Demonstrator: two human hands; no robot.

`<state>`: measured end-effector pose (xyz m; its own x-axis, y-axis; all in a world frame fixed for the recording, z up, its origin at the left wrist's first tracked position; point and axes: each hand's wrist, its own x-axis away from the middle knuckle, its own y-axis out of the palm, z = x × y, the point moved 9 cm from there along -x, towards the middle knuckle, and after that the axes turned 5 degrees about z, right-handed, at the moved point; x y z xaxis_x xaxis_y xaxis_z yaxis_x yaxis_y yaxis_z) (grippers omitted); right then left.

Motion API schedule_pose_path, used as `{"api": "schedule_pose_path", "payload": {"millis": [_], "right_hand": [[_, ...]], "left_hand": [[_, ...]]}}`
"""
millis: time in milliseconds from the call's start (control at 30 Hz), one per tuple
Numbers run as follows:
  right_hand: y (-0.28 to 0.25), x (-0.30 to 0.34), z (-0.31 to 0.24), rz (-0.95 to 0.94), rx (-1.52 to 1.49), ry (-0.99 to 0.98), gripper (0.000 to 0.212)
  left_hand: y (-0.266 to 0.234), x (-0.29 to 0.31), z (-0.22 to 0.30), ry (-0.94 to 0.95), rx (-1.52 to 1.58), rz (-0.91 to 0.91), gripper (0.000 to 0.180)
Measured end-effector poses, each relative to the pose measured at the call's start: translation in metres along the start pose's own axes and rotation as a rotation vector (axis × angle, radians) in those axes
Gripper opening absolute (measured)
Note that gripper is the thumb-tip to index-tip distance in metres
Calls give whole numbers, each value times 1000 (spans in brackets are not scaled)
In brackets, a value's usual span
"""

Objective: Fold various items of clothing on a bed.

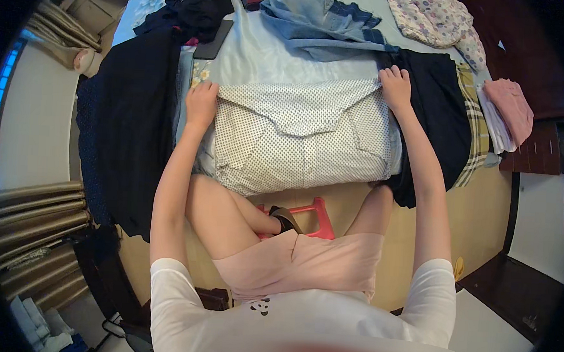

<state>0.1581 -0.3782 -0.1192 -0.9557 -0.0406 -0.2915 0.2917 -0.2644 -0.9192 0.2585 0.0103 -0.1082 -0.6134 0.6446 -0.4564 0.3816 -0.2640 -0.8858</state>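
Observation:
A white shirt [302,161] with a small dark pattern lies on the near part of the bed, its far part folded over toward me with a wavy edge. My left hand [201,105] is closed on the shirt's far left corner. At the far right corner, my right hand [395,88] is likewise closed, pinching the cloth. The shirt's far edge runs fairly straight between my two hands, and its near edge hangs at the bed's front, above my knees.
Dark garments [132,117] hang over the bed's left edge; black trousers [439,114] and a plaid cloth [473,116] lie right. Farther back are a dark phone-like slab [214,40], jeans [325,22] and a floral garment [427,18]. A red stool [321,219] stands below.

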Motion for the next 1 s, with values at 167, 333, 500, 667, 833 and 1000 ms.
{"api": "schedule_pose_path", "payload": {"millis": [167, 333, 500, 667, 833, 1000], "right_hand": [[-4, -12, -6, 172, 74, -35, 15], [-5, -17, -3, 180, -62, 66, 13], [12, -29, -23, 4, -414, -23, 22], [29, -22, -17, -316, -203, -41, 30], [39, -26, -5, -568, -24, -57, 22], [18, -46, 21, -294, -81, 36, 11]], "left_hand": [[10, -13, -13, -75, -15, -32, 6], [21, -14, -25, -238, 137, -147, 16], [37, -16, -38, -257, 356, -17, 22], [43, -25, -8, -150, 354, -251, 28], [39, -31, -22, -251, 312, -312, 25], [31, -53, -29, -210, 216, -372, 22]]}}
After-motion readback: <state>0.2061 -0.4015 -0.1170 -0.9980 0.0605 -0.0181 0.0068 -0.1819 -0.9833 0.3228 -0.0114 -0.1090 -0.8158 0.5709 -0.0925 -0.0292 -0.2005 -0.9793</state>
